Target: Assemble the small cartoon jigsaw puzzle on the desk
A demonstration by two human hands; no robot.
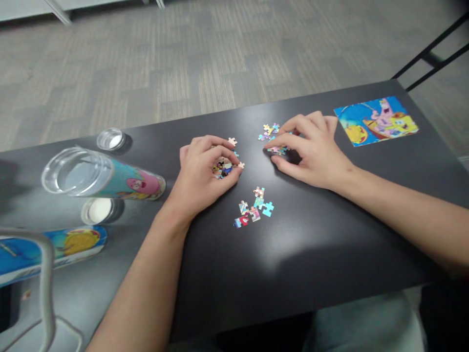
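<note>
A cluster of puzzle pieces (254, 214) lies bodyward on the tabletop (330, 230), nearer the left hand (203, 168), curled round a pile (223, 168), grip unclear, than the right hand (311, 146), loosely parted over another heap (279, 149).

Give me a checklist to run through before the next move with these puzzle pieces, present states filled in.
1. Near jigsaw cluster uncovered: ok, in plain view.
2. Left jigsaw pile fully visible: not ok, the left hand curls around it and hides part.
3. Right jigsaw pile fully visible: not ok, the right hand partly covers it.
4. A piece gripped in either hand: cannot tell.
5. Cartoon picture card face up: ok, beside the right hand.
6. Clear cartoon-printed tube apart from the left arm: cannot tell, they nearly meet in this view.
</note>
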